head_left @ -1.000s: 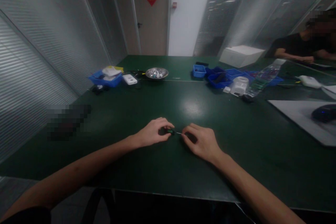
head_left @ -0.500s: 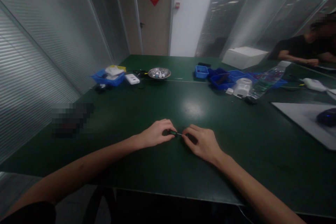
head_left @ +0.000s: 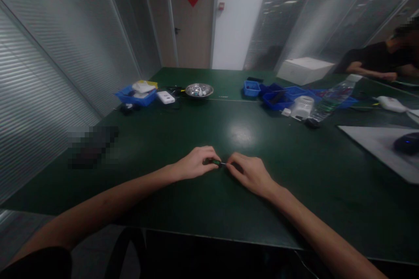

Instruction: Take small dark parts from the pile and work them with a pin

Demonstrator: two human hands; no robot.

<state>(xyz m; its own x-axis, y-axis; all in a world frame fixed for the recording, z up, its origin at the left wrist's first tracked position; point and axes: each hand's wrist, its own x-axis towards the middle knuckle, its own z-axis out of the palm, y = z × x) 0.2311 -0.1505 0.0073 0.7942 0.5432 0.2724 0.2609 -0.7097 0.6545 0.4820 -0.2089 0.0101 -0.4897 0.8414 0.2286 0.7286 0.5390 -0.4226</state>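
Note:
Close above the green table, or resting on it, my left hand (head_left: 195, 163) pinches the dark, green-marked handle of a small screwdriver (head_left: 217, 162) between thumb and fingers. Its thin metal shaft points right, toward my right hand (head_left: 251, 175). The thumb and forefinger of that hand are closed at the shaft's tip. Whether they also hold some tiny part there is too small to make out. The rear end of the handle is hidden in my left palm.
On the green table (head_left: 183, 126), a metal bowl (head_left: 191, 94) with small items stands at the back. Blue trays (head_left: 144, 99) sit left and right of it. A white jar (head_left: 303, 107), a tilted plastic bottle (head_left: 337, 100) and a mouse (head_left: 407, 144) are rightward. A person sits far right.
Both hands and the screwdriver are nearly where they were. My right fingertips have come slightly closer to the handle, and less of the shaft shows.

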